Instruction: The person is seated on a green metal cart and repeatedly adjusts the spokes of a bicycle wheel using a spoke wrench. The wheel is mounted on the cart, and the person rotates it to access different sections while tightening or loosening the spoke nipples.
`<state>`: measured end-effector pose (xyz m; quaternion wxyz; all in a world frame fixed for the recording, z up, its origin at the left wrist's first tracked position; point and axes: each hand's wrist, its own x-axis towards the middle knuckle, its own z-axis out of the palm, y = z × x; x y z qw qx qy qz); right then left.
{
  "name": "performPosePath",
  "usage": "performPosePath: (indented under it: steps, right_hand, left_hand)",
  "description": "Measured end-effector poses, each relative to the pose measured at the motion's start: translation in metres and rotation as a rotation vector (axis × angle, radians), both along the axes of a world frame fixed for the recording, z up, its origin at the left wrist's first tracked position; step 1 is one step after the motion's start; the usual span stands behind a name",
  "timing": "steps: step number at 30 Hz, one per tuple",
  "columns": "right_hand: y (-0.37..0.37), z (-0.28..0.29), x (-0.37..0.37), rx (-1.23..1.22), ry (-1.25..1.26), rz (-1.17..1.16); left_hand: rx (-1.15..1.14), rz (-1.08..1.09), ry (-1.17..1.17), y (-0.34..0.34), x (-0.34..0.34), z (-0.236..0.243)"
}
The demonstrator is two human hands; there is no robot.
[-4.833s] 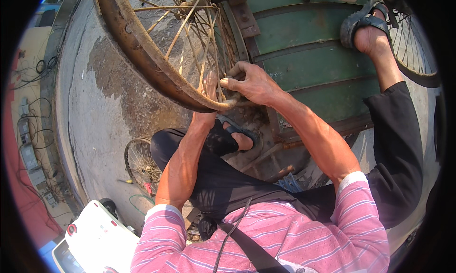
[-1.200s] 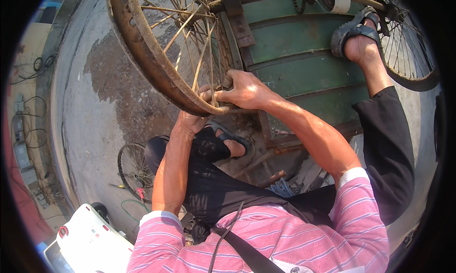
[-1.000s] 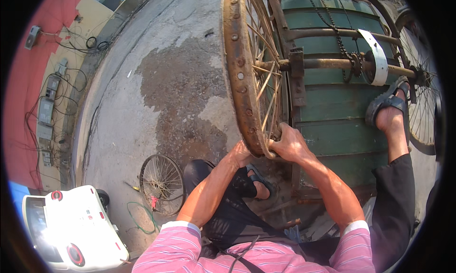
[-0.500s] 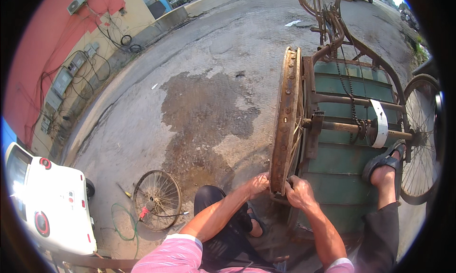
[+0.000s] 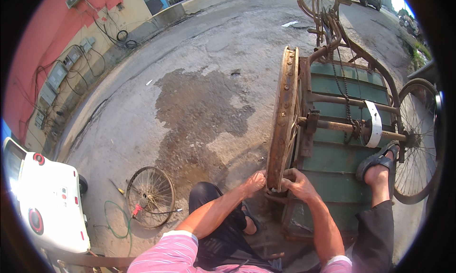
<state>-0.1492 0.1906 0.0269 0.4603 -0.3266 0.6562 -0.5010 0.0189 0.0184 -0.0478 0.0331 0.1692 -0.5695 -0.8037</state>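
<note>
A rusty, tyreless wheel rim (image 5: 283,95) stands upright on the left side of an overturned cargo tricycle with a green ribbed bed (image 5: 327,171). At the rim's lower end, my left hand (image 5: 255,183) has its fingers closed against the outer left side. On the opposite side, my right hand (image 5: 299,184) pinches with thumb and curled fingers close to the rim's inner edge and spokes. Whatever small part lies between those fingertips is hidden. A rusty axle (image 5: 332,125) runs from this wheel across the bed.
A loose spoked wheel (image 5: 167,187) lies on the ground at left, with a red-handled tool (image 5: 136,210) and green hose (image 5: 108,221) by it. A white vehicle (image 5: 52,197) stands at far left. My sandalled foot (image 5: 378,166) rests on the bed near the right wheel (image 5: 418,140).
My right hand has shifted slightly up and left, its fingers changing from a fist to a raised pinch. My left hand stays at the rim. The whole view has tilted slightly.
</note>
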Motion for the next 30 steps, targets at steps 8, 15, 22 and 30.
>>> performPosePath:
  steps: [8,15,22,30]
  right_hand:
    - [0.001,-0.005,0.009,-0.118,-0.053,-0.007]
    - [-0.008,0.013,0.012,-0.011,0.117,-0.02]
    - [-0.025,-0.014,-0.001,0.146,0.177,0.011]
    - [-0.038,-0.008,0.016,0.285,0.662,-0.068]
  left_hand:
    - [0.006,-0.017,0.037,-0.001,0.008,0.012]
    - [0.179,0.055,-0.029,0.006,-0.001,0.017]
    - [0.12,0.029,-0.132,0.002,-0.004,0.021]
    - [0.111,0.081,-0.095,0.001,0.0,0.0]
